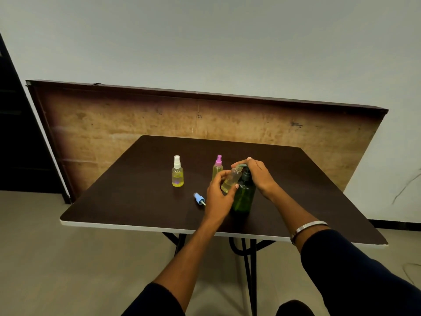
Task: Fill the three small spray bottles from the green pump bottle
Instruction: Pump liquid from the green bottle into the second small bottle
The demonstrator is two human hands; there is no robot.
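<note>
Under the pump spout, third bottle getting its fill

We've got the uncapped spray bottle (231,180) tilted in our left hand (218,195), fingers wrapped round it, neck up at the green pump bottle (244,197), right hand (257,173) curled over the pump head. If the mouth drifts off the spout, liquid hits the desk (136,179). White-capped bottle (177,172) and pink-capped bottle (217,166) look done; blue sprayer cap (199,198) lies loose nearby.

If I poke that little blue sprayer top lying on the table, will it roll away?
Probably a little. The blue sprayer top lies on its side on the table, and its round cap could roll. Its thin tube sticks out, so it would likely curve round instead of going straight. It looks small and hollow, so probably very light, and a gentle poke may send it skidding.
</note>
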